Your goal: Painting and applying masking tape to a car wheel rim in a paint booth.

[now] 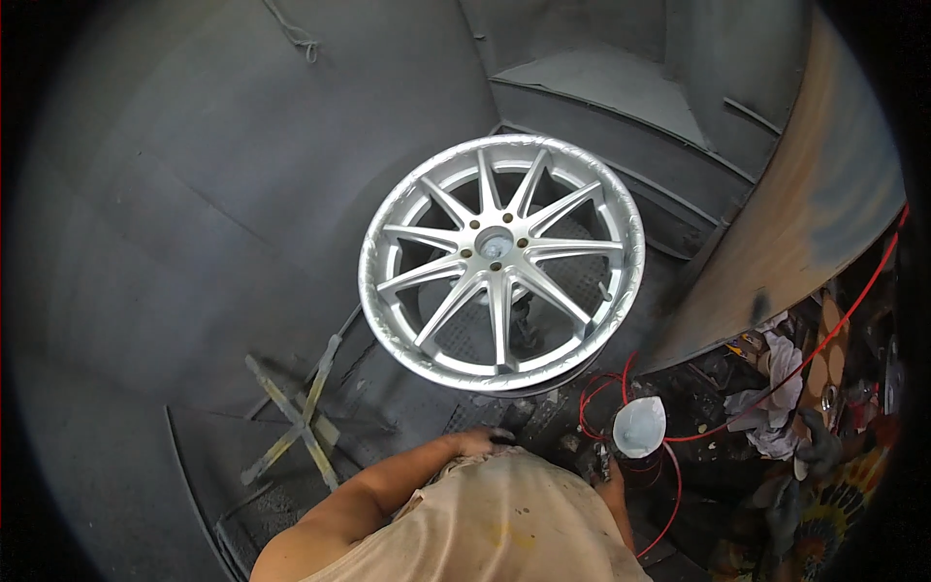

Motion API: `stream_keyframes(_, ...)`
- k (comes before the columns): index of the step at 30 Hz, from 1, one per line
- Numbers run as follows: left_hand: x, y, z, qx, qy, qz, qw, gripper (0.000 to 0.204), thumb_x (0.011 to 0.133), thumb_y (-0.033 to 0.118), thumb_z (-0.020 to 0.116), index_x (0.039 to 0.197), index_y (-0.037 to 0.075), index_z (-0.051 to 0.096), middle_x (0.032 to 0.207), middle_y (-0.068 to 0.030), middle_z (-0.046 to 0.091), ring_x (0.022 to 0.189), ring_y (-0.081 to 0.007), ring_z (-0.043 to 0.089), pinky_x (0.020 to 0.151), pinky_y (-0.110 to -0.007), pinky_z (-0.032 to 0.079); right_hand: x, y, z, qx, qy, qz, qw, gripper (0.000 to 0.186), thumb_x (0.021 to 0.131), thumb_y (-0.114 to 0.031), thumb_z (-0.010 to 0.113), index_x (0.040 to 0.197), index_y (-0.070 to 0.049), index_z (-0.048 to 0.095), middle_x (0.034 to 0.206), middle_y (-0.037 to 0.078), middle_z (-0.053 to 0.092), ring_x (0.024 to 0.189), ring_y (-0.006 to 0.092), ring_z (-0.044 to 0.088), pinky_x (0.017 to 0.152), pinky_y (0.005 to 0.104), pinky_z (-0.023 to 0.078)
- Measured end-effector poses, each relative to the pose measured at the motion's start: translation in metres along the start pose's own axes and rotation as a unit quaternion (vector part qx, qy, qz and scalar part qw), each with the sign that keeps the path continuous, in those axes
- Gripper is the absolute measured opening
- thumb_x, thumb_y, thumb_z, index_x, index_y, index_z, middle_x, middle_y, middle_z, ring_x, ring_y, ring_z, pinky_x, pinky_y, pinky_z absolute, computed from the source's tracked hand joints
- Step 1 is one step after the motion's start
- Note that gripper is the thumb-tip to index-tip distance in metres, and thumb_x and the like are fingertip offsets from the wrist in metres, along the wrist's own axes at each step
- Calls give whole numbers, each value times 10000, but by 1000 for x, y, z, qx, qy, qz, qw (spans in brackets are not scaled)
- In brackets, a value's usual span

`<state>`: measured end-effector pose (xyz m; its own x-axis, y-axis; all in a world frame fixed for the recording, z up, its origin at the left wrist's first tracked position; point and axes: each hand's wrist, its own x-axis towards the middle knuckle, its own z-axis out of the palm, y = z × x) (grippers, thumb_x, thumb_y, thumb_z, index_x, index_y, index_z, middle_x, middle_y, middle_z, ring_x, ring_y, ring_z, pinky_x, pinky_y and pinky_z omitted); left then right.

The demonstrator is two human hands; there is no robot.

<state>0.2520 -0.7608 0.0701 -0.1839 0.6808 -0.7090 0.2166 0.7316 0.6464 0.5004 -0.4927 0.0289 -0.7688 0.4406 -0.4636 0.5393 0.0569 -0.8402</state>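
A silver multi-spoke car wheel rim (497,308) lies face up on a stand in front of me, its lip wrinkled with a shiny film-like surface. My right hand (611,482), partly behind my shirt, is closed on a paint spray gun (602,458). The gun carries a pale whitish cup (640,428), and a red hose (676,495) runs near it. Close to my waist, below the rim, is my left hand (480,442), with dark-stained fingertips; the shirt hides part of it, and its grip is unclear. Neither hand touches the rim.
A cross-shaped stand with taped arms (306,425) stands on the left. Curved grey walls (242,145) surround the rim, and a large brownish curved panel (790,223) leans on the right. Beyond it lie crumpled white paper (776,383), clutter and a multicoloured patterned cloth (842,504).
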Motion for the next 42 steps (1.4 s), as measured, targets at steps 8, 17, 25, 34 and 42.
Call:
stream_keyframes(8,-39,-23,10,-157,32,28,987,623,911,455,494,1406,83,425,1491,-119,359,1358,-268,348,1127,-355,256,70,-35,-40,-76,1,-80,994,584,806,-33,628,1348,40,421,1325,259,498,1266,367,461,1053,382,356)
stream_keyframes(17,-107,-104,117,-148,69,-111,980,655,870,554,511,1308,68,529,1343,-173,520,1239,-325,487,1023,-388,385,-5,-22,17,-121,-2,-113,986,587,802,-36,636,1345,38,425,1283,268,526,1225,381,497,1028,383,381)
stream_keyframes(25,-187,-192,225,-132,222,-192,947,547,861,486,549,1235,89,592,1163,-201,629,1065,-360,597,918,-412,462,-88,11,101,-207,-92,-72,971,642,789,-86,668,1365,33,412,1260,245,557,1183,324,542,1006,368,399)
stream_keyframes(34,-283,-311,323,-249,250,-383,854,521,876,463,533,1099,5,639,1118,-252,624,1053,-384,602,886,-435,474,-156,23,186,-242,-192,-76,948,594,800,-182,690,1326,-14,472,1288,242,533,1204,366,514,1003,386,411)
stream_keyframes(42,-301,-341,407,-249,215,-420,846,497,849,446,595,1107,27,656,1169,-254,608,1116,-379,578,929,-403,461,-186,20,196,-317,-276,-119,900,531,792,-191,704,1272,-46,528,1245,245,553,1174,378,528,971,413,431)
